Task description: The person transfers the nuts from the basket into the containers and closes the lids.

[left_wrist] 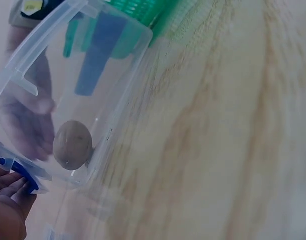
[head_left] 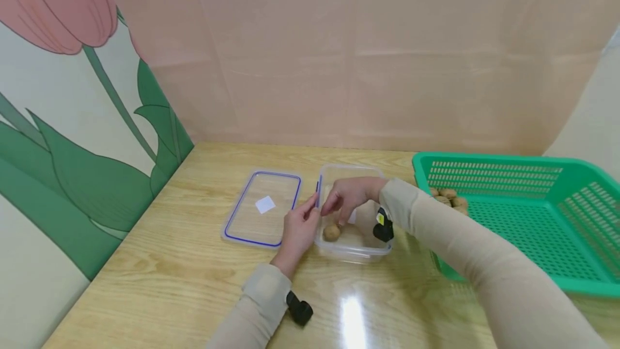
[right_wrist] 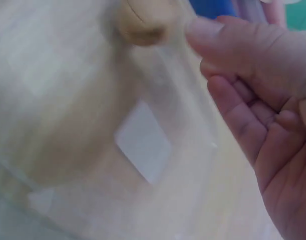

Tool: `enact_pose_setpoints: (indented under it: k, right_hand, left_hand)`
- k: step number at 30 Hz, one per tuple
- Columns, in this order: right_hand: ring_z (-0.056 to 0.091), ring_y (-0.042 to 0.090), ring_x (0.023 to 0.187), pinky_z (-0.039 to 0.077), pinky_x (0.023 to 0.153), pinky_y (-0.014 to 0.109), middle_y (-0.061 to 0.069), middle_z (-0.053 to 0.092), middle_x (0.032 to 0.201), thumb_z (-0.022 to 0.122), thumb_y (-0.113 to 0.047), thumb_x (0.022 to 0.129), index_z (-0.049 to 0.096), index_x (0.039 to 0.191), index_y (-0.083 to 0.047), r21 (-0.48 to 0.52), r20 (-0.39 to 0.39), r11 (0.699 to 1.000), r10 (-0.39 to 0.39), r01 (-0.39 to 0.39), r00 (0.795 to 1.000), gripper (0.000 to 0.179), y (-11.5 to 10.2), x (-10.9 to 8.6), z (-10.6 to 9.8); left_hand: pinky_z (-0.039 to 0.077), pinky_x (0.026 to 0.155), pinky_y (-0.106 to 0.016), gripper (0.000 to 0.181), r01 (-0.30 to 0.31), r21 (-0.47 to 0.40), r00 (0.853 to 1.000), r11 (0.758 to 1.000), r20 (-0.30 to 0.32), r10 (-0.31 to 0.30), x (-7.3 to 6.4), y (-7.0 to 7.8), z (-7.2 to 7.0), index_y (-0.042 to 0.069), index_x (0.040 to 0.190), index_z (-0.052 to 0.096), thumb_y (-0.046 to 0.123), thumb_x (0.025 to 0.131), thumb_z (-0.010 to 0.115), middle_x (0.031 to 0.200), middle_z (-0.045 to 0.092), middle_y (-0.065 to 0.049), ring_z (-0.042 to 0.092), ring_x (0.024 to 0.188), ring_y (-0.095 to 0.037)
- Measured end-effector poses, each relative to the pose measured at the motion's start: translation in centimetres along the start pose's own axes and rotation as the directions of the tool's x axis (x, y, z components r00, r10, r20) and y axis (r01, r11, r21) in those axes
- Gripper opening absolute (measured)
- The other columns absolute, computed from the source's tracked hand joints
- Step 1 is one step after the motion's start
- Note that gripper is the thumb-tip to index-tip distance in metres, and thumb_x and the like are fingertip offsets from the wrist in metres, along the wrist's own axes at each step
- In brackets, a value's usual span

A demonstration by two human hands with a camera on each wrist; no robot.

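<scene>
A clear plastic food container [head_left: 356, 251] stands uncovered on the table, with a single walnut [head_left: 331, 232] inside near its front left corner. At the container's left side, my left hand [head_left: 300, 226] grips the blue-edged locking flap [left_wrist: 23, 176]. My right hand [head_left: 356, 195] reaches down into the container, fingers loosely bent; its palm shows bare in the right wrist view. There, the walnut [right_wrist: 146, 21] lies just beyond the thumb tip, apart from it. Left of the container lies its lid [head_left: 242, 206], flat, with a blue seal and a white label.
A green plastic basket [head_left: 508, 225] stands to the right, with several walnuts [head_left: 450, 198] at its left end. Wooden tabletop [head_left: 184, 273] extends in front and to the left. A beige backdrop hangs behind, and a tulip mural covers the left wall.
</scene>
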State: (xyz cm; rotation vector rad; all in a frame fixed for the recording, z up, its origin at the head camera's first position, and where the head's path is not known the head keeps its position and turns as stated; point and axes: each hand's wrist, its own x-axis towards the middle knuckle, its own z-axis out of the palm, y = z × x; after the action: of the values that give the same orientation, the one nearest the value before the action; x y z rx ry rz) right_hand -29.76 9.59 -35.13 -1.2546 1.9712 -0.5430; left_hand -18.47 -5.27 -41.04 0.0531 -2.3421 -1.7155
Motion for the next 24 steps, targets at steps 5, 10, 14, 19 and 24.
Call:
enact_pose_setpoints:
  k: [5, 10, 14, 19, 24]
  right_hand:
    - [0.058, 0.028, 0.112, 0.047, 0.096, 0.033, 0.016, 0.062, 0.119, 0.071, -0.001, 0.076, 0.061, 0.117, 0.004, 0.050, -0.105, 0.999, 0.024, -0.018, 0.994, 0.042, -0.9, -1.9, -1.2]
    - [0.058, 0.027, 0.112, 0.048, 0.095, 0.036, 0.016, 0.062, 0.120, 0.070, -0.003, 0.078, 0.062, 0.116, 0.001, 0.069, -0.207, 0.997, -0.003, 0.018, 0.978, 0.039, -2.1, -4.5, -2.0]
    - [0.057, 0.028, 0.112, 0.048, 0.096, 0.038, 0.018, 0.060, 0.121, 0.069, -0.002, 0.079, 0.061, 0.118, 0.002, 0.052, -0.263, 0.997, -0.037, 0.053, 0.964, 0.040, -2.8, -6.8, -2.5]
    - [0.058, 0.015, 0.111, 0.047, 0.097, 0.030, 0.024, 0.058, 0.122, 0.067, -0.003, 0.081, 0.058, 0.119, 0.008, 0.063, -0.318, 0.993, -0.074, 0.099, 0.945, 0.041, -2.8, -9.7, -2.7]
    - [0.058, 0.000, 0.105, 0.049, 0.090, 0.019, 0.006, 0.063, 0.120, 0.065, -0.001, 0.082, 0.058, 0.116, 0.011, 0.046, -0.393, 0.980, -0.163, 0.196, 0.905, 0.037, -2.1, -12.6, -2.5]
  left_hand:
    - [0.053, 0.085, -0.032, 0.038, -0.003, -0.011, 1.000, 1.000, -0.006, 0.003, 0.1, -0.1, 0.0, 0.012, 0.125, 0.058, 0.009, 0.087, 0.053, 0.125, 0.058, -0.008, 0.059, 0.106, -0.020]
    - [0.051, 0.089, -0.031, 0.038, 0.011, -0.035, 1.000, 0.999, 0.010, -0.011, 0.0, -0.1, 0.1, 0.012, 0.125, 0.057, 0.009, 0.088, 0.052, 0.127, 0.057, -0.007, 0.057, 0.111, -0.020]
    - [0.050, 0.092, -0.031, 0.038, 0.018, -0.058, 1.000, 0.998, 0.015, -0.017, -0.1, 0.0, 0.1, 0.011, 0.126, 0.057, 0.010, 0.088, 0.052, 0.129, 0.056, -0.007, 0.055, 0.115, -0.022]
    - [0.049, 0.094, -0.031, 0.038, 0.039, -0.060, 0.999, 0.997, 0.013, -0.038, -0.1, -0.1, 0.0, 0.012, 0.126, 0.057, 0.011, 0.088, 0.052, 0.130, 0.055, -0.005, 0.054, 0.117, -0.021]
    - [0.050, 0.091, -0.030, 0.039, 0.054, -0.054, 0.998, 0.997, 0.013, -0.054, 0.0, -0.3, 0.1, 0.014, 0.126, 0.057, 0.012, 0.088, 0.052, 0.130, 0.055, -0.004, 0.055, 0.114, -0.018]
